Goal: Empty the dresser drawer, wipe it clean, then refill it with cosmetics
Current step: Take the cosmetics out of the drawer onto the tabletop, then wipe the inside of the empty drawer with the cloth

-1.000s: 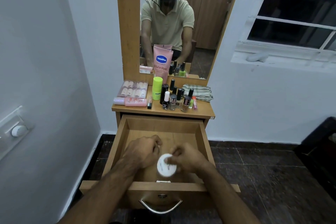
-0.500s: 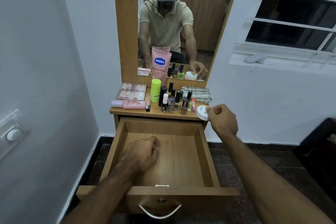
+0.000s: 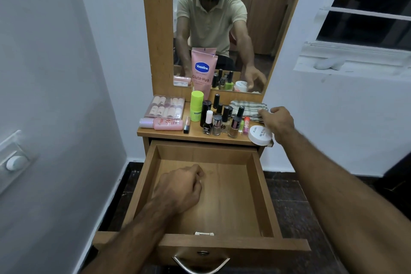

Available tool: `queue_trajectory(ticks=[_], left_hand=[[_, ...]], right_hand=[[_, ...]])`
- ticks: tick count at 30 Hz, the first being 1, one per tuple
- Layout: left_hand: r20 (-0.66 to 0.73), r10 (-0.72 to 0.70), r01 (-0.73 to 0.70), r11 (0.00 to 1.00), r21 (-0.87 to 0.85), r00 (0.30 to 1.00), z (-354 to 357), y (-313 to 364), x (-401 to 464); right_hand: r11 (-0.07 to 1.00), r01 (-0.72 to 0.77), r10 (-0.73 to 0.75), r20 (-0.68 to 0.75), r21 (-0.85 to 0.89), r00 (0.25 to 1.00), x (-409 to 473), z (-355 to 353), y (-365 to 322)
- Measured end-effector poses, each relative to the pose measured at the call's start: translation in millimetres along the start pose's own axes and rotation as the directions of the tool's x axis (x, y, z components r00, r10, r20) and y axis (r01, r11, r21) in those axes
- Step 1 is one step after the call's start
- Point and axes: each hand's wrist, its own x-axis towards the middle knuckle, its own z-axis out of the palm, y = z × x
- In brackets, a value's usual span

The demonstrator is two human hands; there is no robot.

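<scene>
Head view, drawer point(image 3: 255, 196): pulled fully out below the worktop point(image 3: 164, 133), its wooden floor bare; a metal handle on its front panel.
Left hand point(image 3: 180, 189): inside the drawer, left of its centre, fingers curled under with nothing seen in them.
Right hand point(image 3: 279, 121): above the drawer's right rear corner, over the worktop edge, fingers loosely bent and holding nothing; fingertips at the checked cloth point(image 3: 246, 108).
White jar point(image 3: 260, 134): on the worktop's front right corner, directly behind the drawer, just beside the right wrist and apart from the fingers.
Small bottles point(image 3: 219, 118): a cluster of dark-capped ones behind the drawer's middle, left of the jar.
Green bottle point(image 3: 196, 105): upright, left of the cluster.
Pink tube point(image 3: 202, 71): upright against the mirror point(image 3: 262, 18), behind the green bottle.
Pink bottle point(image 3: 162, 123): lying on its side behind the drawer's left rear corner.
Clear pack point(image 3: 165, 107): flat behind the pink bottle.
</scene>
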Motion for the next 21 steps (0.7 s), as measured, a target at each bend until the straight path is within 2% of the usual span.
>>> queue_trajectory(ticks=[3, 7, 13, 16, 19, 21], left_hand=[[-0.009, 0.012, -0.012, 1.0, -0.004, 1.0, 1.6, -1.5, 0.9], [-0.008, 0.021, -0.021, 1.0, -0.002, 1.0, 3.0, -3.5, 1.4], [-0.011, 0.031, -0.031, 0.999, -0.027, 0.999, 0.7, -2.0, 0.6], [-0.035, 0.023, -0.024, 0.999, -0.041, 0.999, -2.9, -2.9, -2.2], [-0.067, 0.03, -0.034, 0.998, -0.051, 0.997, -6.2, 1.4, -5.7], [-0.119, 0.04, -0.047, 0.998, -0.052, 0.992, -10.0, 5.5, -7.5]], right_hand=[[0.998, -0.054, 0.054, 0.007, 0.019, 0.999, 14.7, 8.8, -4.9], [0.997, -0.06, 0.06, -0.017, -0.039, 0.998, 16.1, 15.0, -5.3], [0.987, 0.158, -0.156, -0.149, -0.001, 0.976, 9.5, 17.1, -13.3], [0.939, 0.233, -0.168, -0.257, 0.252, 0.952, 4.5, 7.8, -25.0], [0.777, 0.252, -0.054, -0.338, 0.577, 0.94, -3.5, -21.8, -42.2], [0.666, 0.292, -0.024, -0.372, 0.686, 0.928, -10.7, -48.7, -52.6]])
